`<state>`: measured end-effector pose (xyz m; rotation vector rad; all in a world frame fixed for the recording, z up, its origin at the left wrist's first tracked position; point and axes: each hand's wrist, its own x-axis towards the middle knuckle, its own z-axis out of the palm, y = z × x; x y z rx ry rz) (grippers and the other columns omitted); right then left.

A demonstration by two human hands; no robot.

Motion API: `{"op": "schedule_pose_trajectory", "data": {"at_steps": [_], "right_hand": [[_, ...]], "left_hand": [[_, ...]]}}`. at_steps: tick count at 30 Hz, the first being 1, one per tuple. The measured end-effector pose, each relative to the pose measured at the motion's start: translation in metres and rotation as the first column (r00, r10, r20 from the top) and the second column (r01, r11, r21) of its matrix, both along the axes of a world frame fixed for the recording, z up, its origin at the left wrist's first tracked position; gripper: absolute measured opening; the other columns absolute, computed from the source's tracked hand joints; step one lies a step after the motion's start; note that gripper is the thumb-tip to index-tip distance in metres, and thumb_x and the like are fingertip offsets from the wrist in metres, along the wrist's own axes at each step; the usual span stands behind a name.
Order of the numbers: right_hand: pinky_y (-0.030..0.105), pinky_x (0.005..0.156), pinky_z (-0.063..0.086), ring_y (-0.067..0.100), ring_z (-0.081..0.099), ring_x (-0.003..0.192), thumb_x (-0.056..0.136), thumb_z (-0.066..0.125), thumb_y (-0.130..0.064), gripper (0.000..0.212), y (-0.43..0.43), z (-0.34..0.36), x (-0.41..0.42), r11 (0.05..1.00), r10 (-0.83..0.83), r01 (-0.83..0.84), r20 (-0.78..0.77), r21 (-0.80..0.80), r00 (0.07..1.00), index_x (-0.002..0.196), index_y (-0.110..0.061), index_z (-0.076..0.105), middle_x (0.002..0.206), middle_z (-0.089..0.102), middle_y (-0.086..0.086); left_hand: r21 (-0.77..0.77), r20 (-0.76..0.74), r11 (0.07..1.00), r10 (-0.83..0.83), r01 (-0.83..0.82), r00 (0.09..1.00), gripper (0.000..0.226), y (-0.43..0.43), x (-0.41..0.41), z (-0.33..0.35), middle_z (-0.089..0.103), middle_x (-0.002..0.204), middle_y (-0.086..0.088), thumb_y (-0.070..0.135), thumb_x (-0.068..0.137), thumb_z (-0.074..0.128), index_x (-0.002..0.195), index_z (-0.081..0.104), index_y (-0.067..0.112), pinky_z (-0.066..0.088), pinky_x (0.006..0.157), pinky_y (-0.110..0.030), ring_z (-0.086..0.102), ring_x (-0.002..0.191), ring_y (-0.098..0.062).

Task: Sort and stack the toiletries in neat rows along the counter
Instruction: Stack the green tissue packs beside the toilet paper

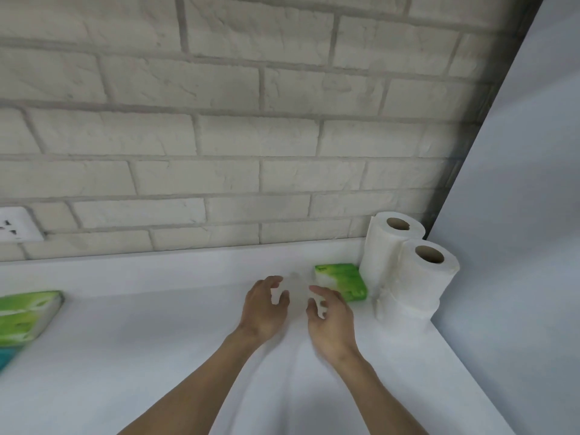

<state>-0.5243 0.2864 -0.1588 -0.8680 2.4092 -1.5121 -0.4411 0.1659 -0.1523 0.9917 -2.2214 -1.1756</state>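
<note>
One view only, head-worn wide-angle, looking forward and down. Faces the brick wall [219, 136] nearly head-on, slightly rolled, mortar lines slope. The counter [157, 356] fills the lower half, close under the camera. Both forearms enter from the bottom edge; left hand [265, 309] and right hand [331, 321] sit just below centre. Right corner in frame: paper rolls [408, 271] beside a side panel [518, 183]. A socket [15, 224] cut by left edge.
</note>
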Motion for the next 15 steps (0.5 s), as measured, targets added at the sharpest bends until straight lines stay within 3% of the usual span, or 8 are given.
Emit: {"op": "schedule_pose_trajectory", "data": {"at_steps": [4,10,15], "right_hand": [[0.009,0.079,0.045,0.005,0.061,0.097,0.095,0.058,-0.024,0.024,-0.018,0.008,0.033,0.995,0.093,-0.091,0.088,-0.029,0.992,0.117,-0.033,0.062,0.116,0.060,-0.017],[0.008,0.070,0.046,0.009,0.063,0.092,0.095,0.058,-0.025,0.022,-0.049,0.024,0.088,0.974,0.229,-0.224,0.176,-0.046,0.957,0.115,-0.030,0.065,0.113,0.063,-0.017],[0.005,0.062,0.045,0.004,0.064,0.086,0.096,0.057,-0.024,0.019,-0.081,0.036,0.142,0.948,0.318,-0.307,0.281,-0.085,0.905,0.110,-0.032,0.067,0.108,0.063,-0.014]], "left_hand": [[-0.089,0.026,0.996,0.007,-0.004,1.000,0.039,-0.019,0.044,0.004,0.051,0.130,0.011,0.033,0.094,0.053,0.133,0.049,0.031,0.042,0.105,-0.035,0.048,0.122,-0.018],[-0.208,0.072,0.977,0.070,-0.054,0.995,0.041,-0.053,0.121,0.011,0.049,0.136,0.009,0.034,0.094,0.052,0.134,0.048,0.030,0.035,0.104,-0.026,0.041,0.128,-0.017],[-0.219,0.080,0.964,0.171,-0.150,0.982,0.040,-0.083,0.186,0.018,0.051,0.135,0.007,0.034,0.094,0.053,0.133,0.051,0.029,0.037,0.102,-0.027,0.043,0.128,-0.019]]}}
